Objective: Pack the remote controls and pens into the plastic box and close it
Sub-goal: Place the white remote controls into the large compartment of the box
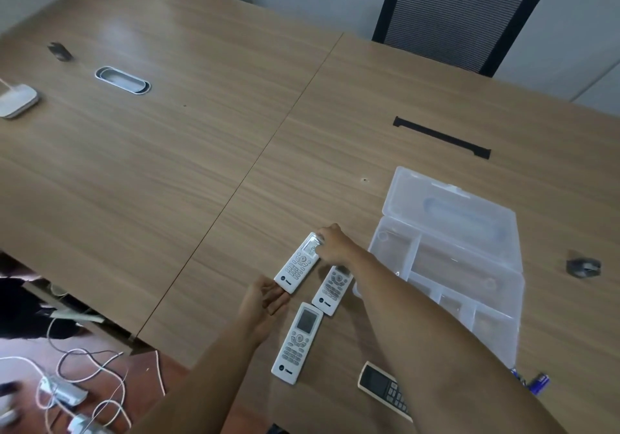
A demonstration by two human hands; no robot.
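Note:
Three white remote controls lie near the table's front edge. My right hand (pixel 330 244) grips the top end of the farthest remote (pixel 297 265), and my left hand (pixel 265 301) touches its bottom end. A second white remote (pixel 332 289) lies just right of it, partly under my right forearm. The third white remote (pixel 297 343) lies nearest me. A cream remote with a dark face (pixel 382 386) sits at the front, half hidden by my arm. The clear plastic box (pixel 449 265) stands open to the right, its lid laid back. Blue pens (pixel 536 381) peek out beside my right arm.
A black strip (pixel 441 136) lies beyond the box. A small dark object (pixel 583 267) sits to the box's right. Far left are a white device (pixel 16 99), a dark object (pixel 59 51) and a metal cable grommet (pixel 122 79). A black mesh chair (pixel 459 17) stands behind the table.

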